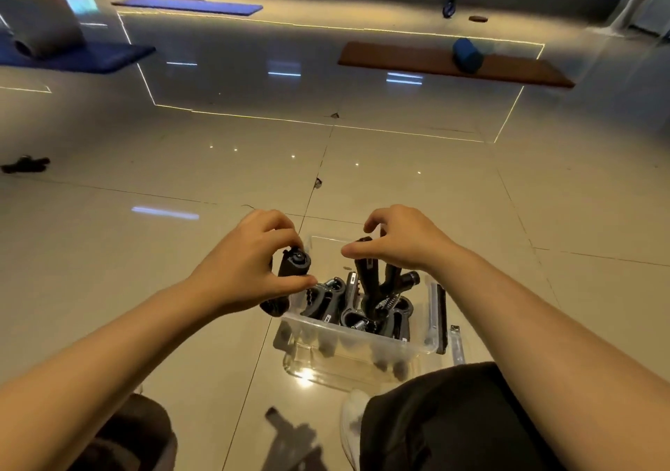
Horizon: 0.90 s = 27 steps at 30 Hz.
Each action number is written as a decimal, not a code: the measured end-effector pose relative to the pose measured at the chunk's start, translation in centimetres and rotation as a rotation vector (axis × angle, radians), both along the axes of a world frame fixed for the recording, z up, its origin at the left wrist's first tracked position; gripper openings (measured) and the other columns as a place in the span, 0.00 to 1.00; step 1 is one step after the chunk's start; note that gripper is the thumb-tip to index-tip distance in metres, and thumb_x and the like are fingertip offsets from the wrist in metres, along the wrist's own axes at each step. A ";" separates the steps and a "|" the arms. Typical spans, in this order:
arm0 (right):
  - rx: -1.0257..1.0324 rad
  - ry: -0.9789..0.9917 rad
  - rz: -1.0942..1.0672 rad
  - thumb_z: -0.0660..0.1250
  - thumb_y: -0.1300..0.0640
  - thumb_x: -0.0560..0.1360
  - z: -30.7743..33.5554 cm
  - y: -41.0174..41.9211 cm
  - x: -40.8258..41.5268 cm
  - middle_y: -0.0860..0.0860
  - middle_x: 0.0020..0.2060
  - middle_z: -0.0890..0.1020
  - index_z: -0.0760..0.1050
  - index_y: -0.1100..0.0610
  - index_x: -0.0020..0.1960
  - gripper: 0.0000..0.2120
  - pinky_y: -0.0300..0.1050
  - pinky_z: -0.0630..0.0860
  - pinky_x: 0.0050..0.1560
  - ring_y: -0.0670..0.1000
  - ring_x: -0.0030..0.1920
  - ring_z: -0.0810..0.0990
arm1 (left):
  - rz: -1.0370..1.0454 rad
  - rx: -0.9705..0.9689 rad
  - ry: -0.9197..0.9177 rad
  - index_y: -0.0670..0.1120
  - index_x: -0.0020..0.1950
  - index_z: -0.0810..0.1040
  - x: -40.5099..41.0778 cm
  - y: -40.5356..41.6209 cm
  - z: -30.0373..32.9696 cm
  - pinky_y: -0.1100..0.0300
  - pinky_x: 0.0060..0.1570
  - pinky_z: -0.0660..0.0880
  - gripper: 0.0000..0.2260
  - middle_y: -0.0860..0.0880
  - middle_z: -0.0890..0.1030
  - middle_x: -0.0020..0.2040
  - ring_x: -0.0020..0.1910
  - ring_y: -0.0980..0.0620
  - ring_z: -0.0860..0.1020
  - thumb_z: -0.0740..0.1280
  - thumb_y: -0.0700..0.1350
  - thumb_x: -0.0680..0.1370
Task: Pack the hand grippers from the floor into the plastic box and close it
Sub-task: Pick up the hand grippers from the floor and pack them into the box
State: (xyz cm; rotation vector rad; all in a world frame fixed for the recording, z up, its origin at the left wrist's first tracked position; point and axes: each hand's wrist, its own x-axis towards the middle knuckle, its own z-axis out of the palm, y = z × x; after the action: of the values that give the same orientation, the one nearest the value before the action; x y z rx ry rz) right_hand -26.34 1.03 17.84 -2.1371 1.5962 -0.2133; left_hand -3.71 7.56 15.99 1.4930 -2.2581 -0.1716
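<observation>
A clear plastic box (362, 343) stands open on the tiled floor just in front of my knees, holding several black hand grippers (357, 311). My left hand (250, 263) grips a black hand gripper (293, 263) by its handles over the box's left edge. My right hand (402, 242) pinches the top of another black hand gripper (368, 271) that stands upright among those in the box. A clear lid with a black strip (441, 318) leans at the box's right side.
A dark heap (25, 164), perhaps more grippers, lies far left on the floor. Blue mats (188, 5) and a brown mat (453, 64) with a blue roller (467, 55) lie farther back. My knees and a white shoe (353, 420) are below the box.
</observation>
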 end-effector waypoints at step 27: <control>-0.217 0.754 0.779 0.78 0.46 0.49 -19.6 -7.1 -6.9 0.56 0.44 0.77 0.74 0.56 0.52 0.35 0.47 0.74 0.35 0.54 0.41 0.76 | -0.006 -0.042 0.211 0.42 0.48 0.81 -2.6 -7.0 -25.3 0.58 0.65 0.62 0.20 0.42 0.71 0.62 0.63 0.43 0.68 0.71 0.57 0.67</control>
State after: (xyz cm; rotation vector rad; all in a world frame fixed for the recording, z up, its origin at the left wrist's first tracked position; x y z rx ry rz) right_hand -33.20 -6.10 -1.79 -3.0366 0.9203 0.7780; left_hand -6.27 0.61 -9.35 1.3776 -2.0863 -0.2692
